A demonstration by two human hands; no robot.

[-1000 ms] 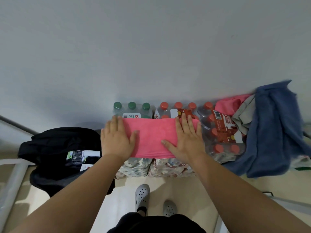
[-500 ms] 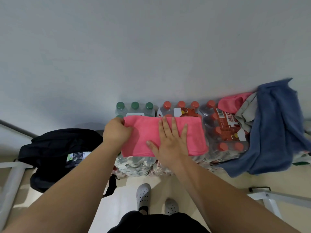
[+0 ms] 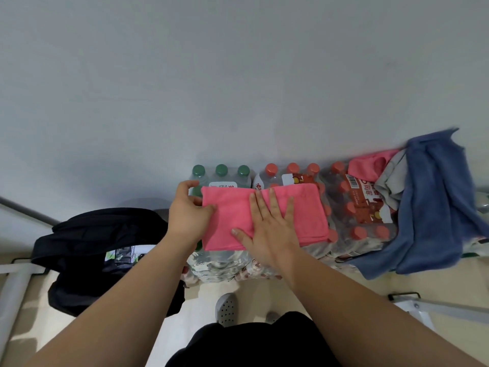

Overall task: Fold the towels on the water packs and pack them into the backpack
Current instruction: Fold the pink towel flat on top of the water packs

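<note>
A folded pink towel (image 3: 304, 213) lies flat on top of the water packs (image 3: 352, 207). My right hand (image 3: 267, 229) presses on its middle with straight, spread fingers. My left hand (image 3: 189, 210) pinches the towel's left edge, thumb on top. To the right, a blue towel (image 3: 434, 202), a grey towel (image 3: 391, 184) and another pink towel (image 3: 370, 165) lie in a loose heap on the packs. The black backpack (image 3: 87, 234) sits open on the floor at the left.
A plain grey wall rises straight behind the packs. Metal frame legs (image 3: 434, 308) stand at the lower right, and a pale bar (image 3: 13, 282) at the lower left. My feet in grey clogs (image 3: 226, 308) stand on the beige floor in front of the packs.
My right hand slid from the towel's right part to its middle. My left hand went from lying flat on the towel to pinching its left edge.
</note>
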